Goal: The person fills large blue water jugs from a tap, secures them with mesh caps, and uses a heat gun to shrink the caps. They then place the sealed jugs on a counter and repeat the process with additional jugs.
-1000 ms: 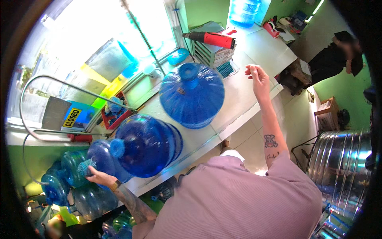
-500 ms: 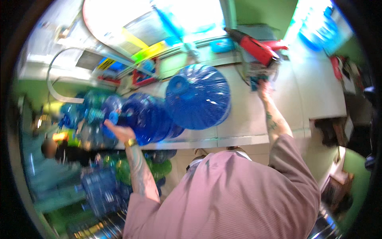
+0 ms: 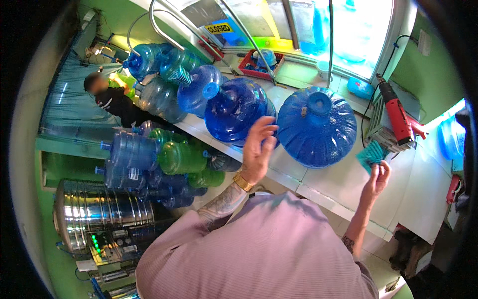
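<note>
- Reaching over the worktop [image 3: 343,192], the left hand [image 3: 258,149] now hovers with its grip spread, fingers fanned just in front of the darker blue water jug [image 3: 234,109]; half a second ago it was lower and further left, near the jugs off the worktop edge, so it has swung up toward this jug.
- Whether the fingers touch the jug's side cannot be told; they overlap its lower edge.
- The right hand [image 3: 377,178] now has its grip pinched on a small teal piece [image 3: 372,153], ribbed like a cap or seal, held up beside the red power tool [image 3: 398,112]. A second ago this hand was open and empty above the worktop, so the pick-up looks just done.
- The second blue jug [image 3: 316,127] stands neck up between the two hands, its cap on, touching or nearly touching the darker one.
- My reading: with the teal piece in hand and the other hand coming to the darker jug, work is turning to that jug.
- More jugs, blue and green, are stacked at left [image 3: 169,154]; another person [image 3: 107,97] stands beyond them, well apart.
</note>
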`<action>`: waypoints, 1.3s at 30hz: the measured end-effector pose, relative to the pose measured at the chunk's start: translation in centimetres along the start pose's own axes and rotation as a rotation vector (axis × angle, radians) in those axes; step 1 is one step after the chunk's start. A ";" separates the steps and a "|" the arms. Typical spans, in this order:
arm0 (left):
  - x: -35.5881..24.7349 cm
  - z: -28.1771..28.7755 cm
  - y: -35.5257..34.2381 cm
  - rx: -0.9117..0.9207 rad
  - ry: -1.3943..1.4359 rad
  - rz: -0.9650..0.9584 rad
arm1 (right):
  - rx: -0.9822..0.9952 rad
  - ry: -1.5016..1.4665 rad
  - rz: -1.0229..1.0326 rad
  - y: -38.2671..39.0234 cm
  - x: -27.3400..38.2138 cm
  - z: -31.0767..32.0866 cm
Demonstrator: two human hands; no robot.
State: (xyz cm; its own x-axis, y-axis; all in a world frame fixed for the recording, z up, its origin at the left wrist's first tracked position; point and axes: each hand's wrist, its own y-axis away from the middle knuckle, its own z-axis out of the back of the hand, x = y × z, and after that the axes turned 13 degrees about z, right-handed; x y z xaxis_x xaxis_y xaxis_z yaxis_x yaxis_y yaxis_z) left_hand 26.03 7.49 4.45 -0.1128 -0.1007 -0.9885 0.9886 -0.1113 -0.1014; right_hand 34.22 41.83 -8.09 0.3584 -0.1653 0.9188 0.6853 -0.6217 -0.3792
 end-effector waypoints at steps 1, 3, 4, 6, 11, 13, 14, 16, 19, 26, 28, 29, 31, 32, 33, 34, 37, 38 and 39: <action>-1.0 -0.2 0.4 0.114 -0.068 -0.009 | 0.067 -0.096 0.026 1.0 3.0 -2.4; -2.5 0.1 -0.1 0.309 -0.180 -0.067 | 0.413 -0.142 -0.033 2.4 8.1 -7.0; -2.9 0.7 -0.8 0.407 -0.239 -0.100 | 0.542 -0.170 0.005 2.7 9.8 -9.7; -3.2 2.5 -2.4 0.418 -0.319 -0.193 | 0.754 -0.193 0.048 2.7 12.1 -14.4; -1.9 9.2 -3.7 0.246 -0.364 -0.055 | 0.696 -0.282 0.152 3.8 15.6 -22.4; -1.4 11.7 -4.1 0.288 -0.315 -0.029 | 0.783 0.027 0.222 4.1 16.5 -24.3; -1.1 12.8 -4.3 0.300 -0.302 0.003 | 0.892 0.209 0.157 4.0 16.8 -25.5; -0.7 14.9 -5.1 0.300 -0.173 0.005 | 0.911 0.238 0.280 4.3 17.4 -27.8; -0.3 18.1 -6.6 0.319 -0.170 -0.029 | 0.931 0.304 0.425 4.8 17.8 -31.4; 0.4 23.6 -10.3 0.392 -0.314 -0.245 | 0.892 0.010 0.179 5.8 17.4 -37.2; 0.6 24.5 -11.3 0.524 -0.252 -0.266 | 0.921 -0.053 0.088 5.8 17.0 -38.4; 0.7 24.9 -11.8 0.594 -0.239 -0.254 | 0.911 -0.088 0.095 5.6 16.7 -38.9; 0.9 25.7 -12.5 0.712 -0.153 0.138 | 0.921 -0.113 0.080 5.0 16.3 -39.8; 1.0 26.0 -12.8 0.710 -0.126 0.201 | 0.895 -0.140 0.064 4.9 16.2 -40.1; 1.2 26.3 -13.1 0.720 -0.080 0.249 | 0.924 -0.138 0.084 4.7 16.1 -40.3; 1.4 26.5 -13.3 0.724 -0.060 0.209 | 0.931 -0.119 0.089 4.6 16.0 -40.6; 1.8 27.0 -13.9 0.691 0.057 -0.121 | 0.991 -0.159 0.048 4.9 15.9 -41.1; 1.9 27.1 -14.0 0.748 0.170 -0.069 | 1.017 -0.174 -0.021 4.9 15.8 -41.3; 2.0 27.3 -14.1 0.817 0.239 0.017 | 1.063 -0.198 -0.080 5.0 15.8 -41.4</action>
State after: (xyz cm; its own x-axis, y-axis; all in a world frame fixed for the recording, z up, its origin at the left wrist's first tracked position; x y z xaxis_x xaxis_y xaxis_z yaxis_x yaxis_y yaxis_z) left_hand 9.09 -18.14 6.99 0.0166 0.0919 -0.9956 0.5970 -0.7997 -0.0639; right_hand 17.03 4.40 9.08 0.3188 0.0316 0.9473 0.8759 0.3721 -0.3072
